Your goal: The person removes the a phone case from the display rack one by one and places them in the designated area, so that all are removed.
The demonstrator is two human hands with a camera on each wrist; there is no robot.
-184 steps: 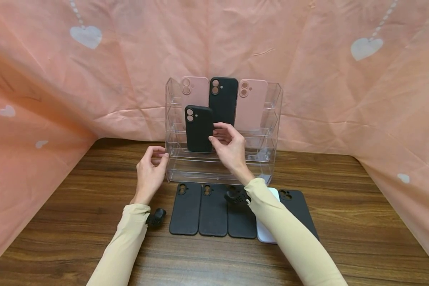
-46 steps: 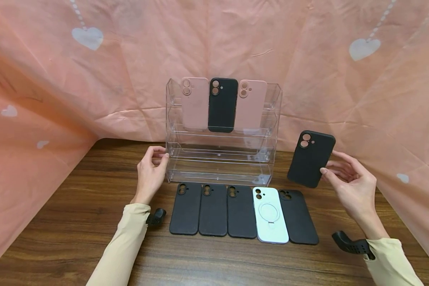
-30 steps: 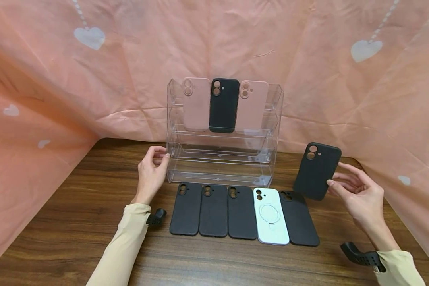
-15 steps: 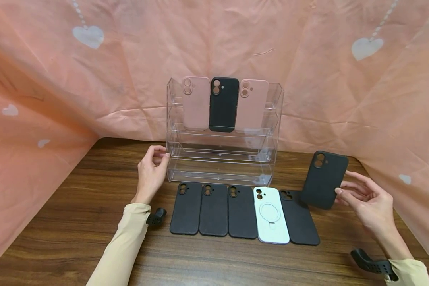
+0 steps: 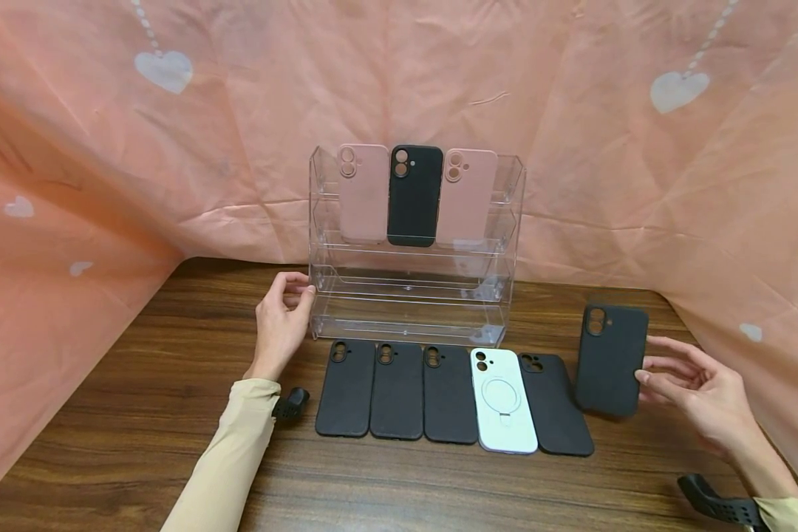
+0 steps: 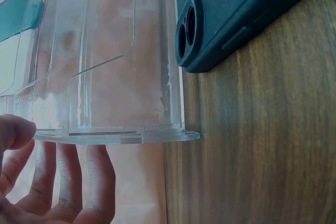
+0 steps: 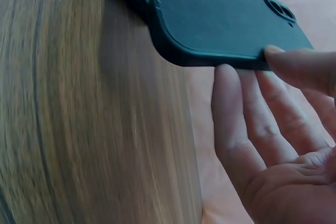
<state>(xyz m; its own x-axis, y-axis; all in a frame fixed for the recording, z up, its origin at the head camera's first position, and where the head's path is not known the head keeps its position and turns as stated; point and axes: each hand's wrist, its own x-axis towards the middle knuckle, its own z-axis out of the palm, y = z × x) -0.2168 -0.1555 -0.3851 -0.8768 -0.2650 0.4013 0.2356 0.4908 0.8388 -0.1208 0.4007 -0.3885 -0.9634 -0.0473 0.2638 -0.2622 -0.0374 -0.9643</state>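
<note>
My right hand (image 5: 705, 395) pinches a black phone case (image 5: 612, 362) by its right edge, thumb in front and fingers behind. The case is held near upright, just right of the row on the table. In the right wrist view, the same case (image 7: 215, 19) shows its camera cutout at the far end. My left hand (image 5: 281, 325) grips the left side panel of a clear tiered display stand (image 5: 406, 331); in the left wrist view the thumb lies over the edge of the panel (image 6: 121, 136). A black case (image 5: 414, 196) stands between two pink cases (image 5: 363, 196) in the upper tier.
Flat before the stand lie several black phone cases (image 5: 344, 391) and one white case (image 5: 504, 403) with a ring, side by side. The rightmost black case (image 5: 558, 406) sits nearest the held one. Pink fabric (image 5: 239, 133) hangs around the wooden table (image 5: 140, 369).
My right hand took the black case out of the stand's middle tier, carried it right and lowered it beside the row. My left hand has stayed at the stand's side.
</note>
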